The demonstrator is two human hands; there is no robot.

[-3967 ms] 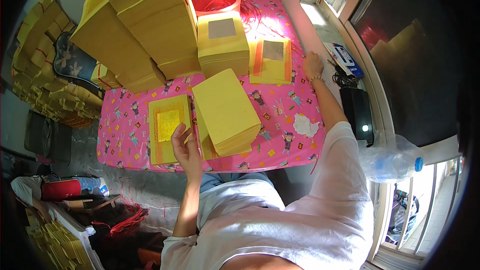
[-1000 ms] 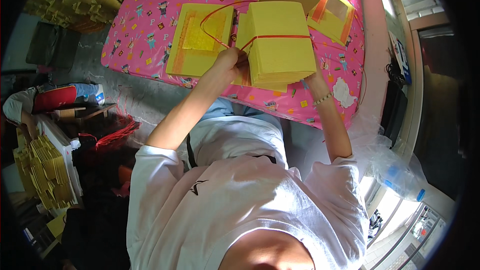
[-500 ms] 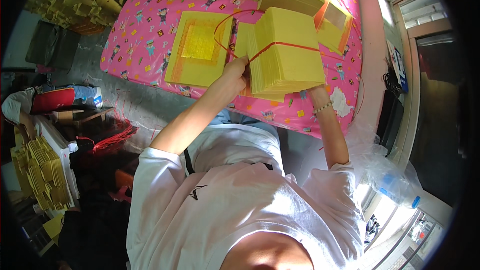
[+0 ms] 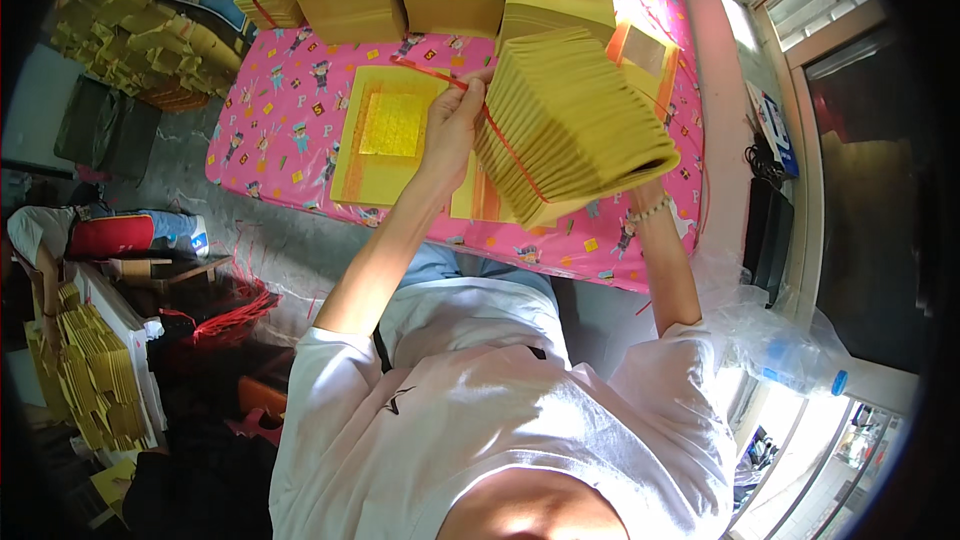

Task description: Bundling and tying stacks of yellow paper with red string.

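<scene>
pink patterned tablecloth [image 4: 290, 130], plastic water bottle [image 4: 790, 355]

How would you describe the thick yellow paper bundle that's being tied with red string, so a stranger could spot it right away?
Start at the pink cartoon-print table cover. Near its front edge, both hands hold the thick stack of yellow paper sheets, the left hand pulling the thin red string that runs across it. Unlike the other yellow stacks resting flat behind it, this one is tilted up, showing its layered edges.
</scene>
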